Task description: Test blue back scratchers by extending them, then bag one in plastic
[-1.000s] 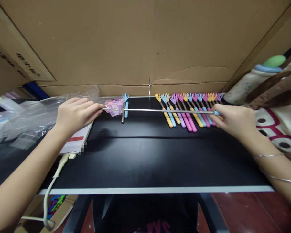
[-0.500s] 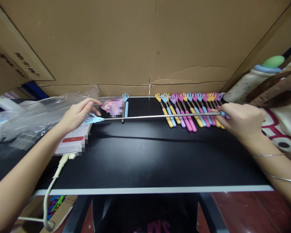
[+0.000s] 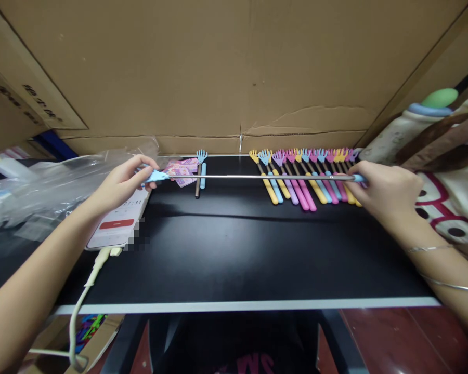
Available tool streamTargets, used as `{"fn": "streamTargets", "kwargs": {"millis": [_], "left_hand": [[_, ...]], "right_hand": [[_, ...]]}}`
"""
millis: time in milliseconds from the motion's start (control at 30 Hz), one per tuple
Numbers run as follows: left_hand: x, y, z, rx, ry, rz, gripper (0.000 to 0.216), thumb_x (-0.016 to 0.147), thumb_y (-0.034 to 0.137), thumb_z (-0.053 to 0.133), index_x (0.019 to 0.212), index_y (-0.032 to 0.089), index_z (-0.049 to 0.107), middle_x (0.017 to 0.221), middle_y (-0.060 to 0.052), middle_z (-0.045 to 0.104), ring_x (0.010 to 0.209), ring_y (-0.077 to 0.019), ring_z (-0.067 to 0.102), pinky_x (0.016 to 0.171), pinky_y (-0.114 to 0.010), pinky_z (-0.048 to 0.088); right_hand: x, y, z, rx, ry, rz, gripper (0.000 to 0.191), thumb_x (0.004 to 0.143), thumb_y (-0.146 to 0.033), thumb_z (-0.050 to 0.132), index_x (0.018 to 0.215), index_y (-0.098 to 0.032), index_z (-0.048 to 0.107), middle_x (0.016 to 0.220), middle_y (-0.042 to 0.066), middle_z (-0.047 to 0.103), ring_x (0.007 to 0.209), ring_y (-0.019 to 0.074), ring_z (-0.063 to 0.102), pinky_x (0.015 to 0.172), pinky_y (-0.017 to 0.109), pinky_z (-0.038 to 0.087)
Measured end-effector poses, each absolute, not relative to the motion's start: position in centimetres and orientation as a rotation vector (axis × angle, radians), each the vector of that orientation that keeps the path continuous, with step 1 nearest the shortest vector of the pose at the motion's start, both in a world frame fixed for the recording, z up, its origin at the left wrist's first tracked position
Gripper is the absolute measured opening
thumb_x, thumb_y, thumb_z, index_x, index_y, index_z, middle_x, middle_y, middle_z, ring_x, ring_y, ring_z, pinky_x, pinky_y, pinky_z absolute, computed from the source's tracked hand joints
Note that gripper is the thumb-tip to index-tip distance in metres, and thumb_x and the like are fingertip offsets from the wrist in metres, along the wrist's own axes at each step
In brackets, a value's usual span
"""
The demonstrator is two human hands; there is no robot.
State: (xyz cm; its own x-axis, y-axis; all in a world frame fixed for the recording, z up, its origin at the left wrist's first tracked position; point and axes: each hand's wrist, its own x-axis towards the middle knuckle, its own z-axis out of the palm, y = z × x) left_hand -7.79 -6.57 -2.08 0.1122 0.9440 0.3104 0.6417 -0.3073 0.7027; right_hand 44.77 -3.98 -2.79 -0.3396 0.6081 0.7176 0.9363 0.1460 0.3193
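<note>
A blue telescopic back scratcher [image 3: 257,177] is stretched out full length above the black table [image 3: 234,249]. My left hand [image 3: 122,182] pinches its blue claw head at the left. My right hand [image 3: 388,195] is closed round its blue handle at the right. A row of several short scratchers [image 3: 304,176] in yellow, blue, purple and pink lies under the rod at the back right. One more blue scratcher [image 3: 202,169] lies alone near the back middle, beside a thin dark rod.
A phone [image 3: 119,221] with a white cable lies under my left wrist. Clear plastic bags [image 3: 42,187] pile up at the left, pink cards [image 3: 181,170] sit behind. Cardboard walls stand at the back. A patterned bag [image 3: 448,171] fills the right.
The scratcher's claw head came out of my left hand's closed fingers, dipped toward the phone, then rose; my left fingers now pinch it again. My right hand shifted slightly right.
</note>
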Motion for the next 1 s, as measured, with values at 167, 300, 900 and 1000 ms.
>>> {"fn": "streamTargets", "kwargs": {"millis": [167,300,900,1000], "left_hand": [[-8.7,-6.1,-2.0,1.883,1.592,1.282,0.02,0.087,0.035,0.053,0.096,0.018,0.058,0.062,0.001,0.058,0.056,-0.0116,0.054,0.055,-0.023,0.042],[-8.6,-6.0,-2.2,1.847,1.58,1.367,0.018,0.087,0.032,0.052,0.096,0.018,0.058,0.066,0.0,0.06,0.059,-0.0122,0.056,0.057,-0.023,0.044],[-7.9,-7.0,-2.1,1.92,1.791,1.2,0.012,0.093,0.026,0.046,0.101,0.019,0.051,0.06,0.006,0.047,0.055,-0.01,0.047,0.061,-0.022,0.038],[-7.5,-7.3,-1.8,1.937,1.692,1.126,0.014,0.093,0.028,0.05,0.104,0.021,0.047,0.062,0.007,0.047,0.056,-0.0103,0.046,0.063,-0.022,0.039]], "right_hand": [[44.4,-4.0,-2.7,-1.664,-2.029,-0.926,0.029,0.079,-0.044,0.048,0.077,-0.022,0.067,0.054,0.004,0.059,0.047,0.0167,0.046,0.049,0.025,0.016],[44.2,-4.0,-2.6,-1.791,-1.978,-0.83,0.03,0.078,-0.046,0.047,0.077,-0.022,0.066,0.056,0.005,0.059,0.048,0.0166,0.043,0.05,0.025,0.016],[45.0,-3.8,-2.8,-2.019,-1.806,-0.672,0.085,0.08,-0.084,0.007,0.081,-0.022,0.066,0.053,0.007,0.047,0.052,0.0186,0.036,0.052,0.027,0.017],[45.3,-3.7,-2.7,-2.049,-1.814,-0.556,0.074,0.08,-0.083,0.019,0.078,-0.024,0.063,0.054,0.007,0.049,0.054,0.0205,0.04,0.052,0.028,0.019]]}}
